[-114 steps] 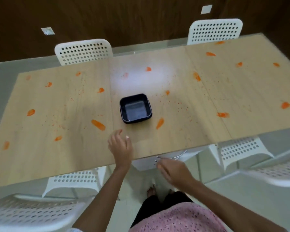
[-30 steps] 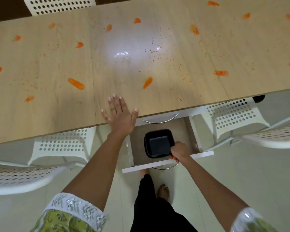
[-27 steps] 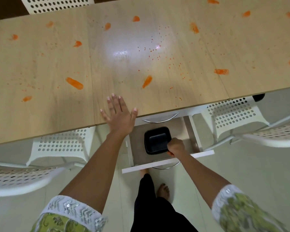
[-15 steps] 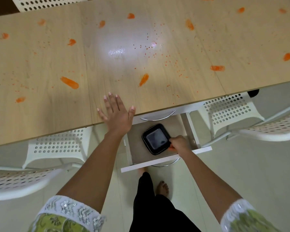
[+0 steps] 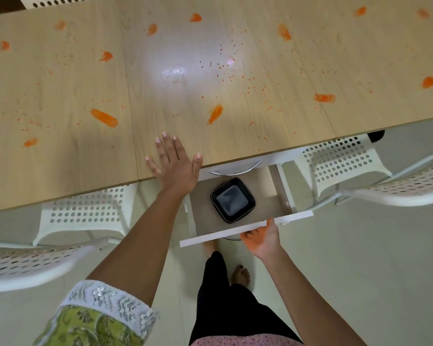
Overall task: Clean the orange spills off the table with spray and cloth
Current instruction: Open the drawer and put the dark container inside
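Observation:
Orange smears, such as one long streak (image 5: 103,117), another (image 5: 215,114) and a third (image 5: 324,98), dot the light wooden table (image 5: 60,171) amid fine orange specks. My left hand (image 5: 174,163) lies flat on the table's near edge with fingers spread. Under the table a white drawer (image 5: 245,229) stands pulled out, with a black square tray (image 5: 233,199) inside it. My right hand (image 5: 260,239) holds the drawer's front panel from below, thumb on its top edge, its fingers hidden under the panel. No spray bottle or cloth is in view.
White perforated chairs sit tucked under the table at left (image 5: 85,211) and right (image 5: 340,161), with two more chair backs nearer me at left (image 5: 23,265) and right (image 5: 410,191). A curved metal handle (image 5: 235,171) shows above the drawer. My feet stand on the pale floor.
The black tray went from the tabletop into the drawer. My right hand has let go of it and moved back to the drawer's front panel. My left hand stays flat on the table.

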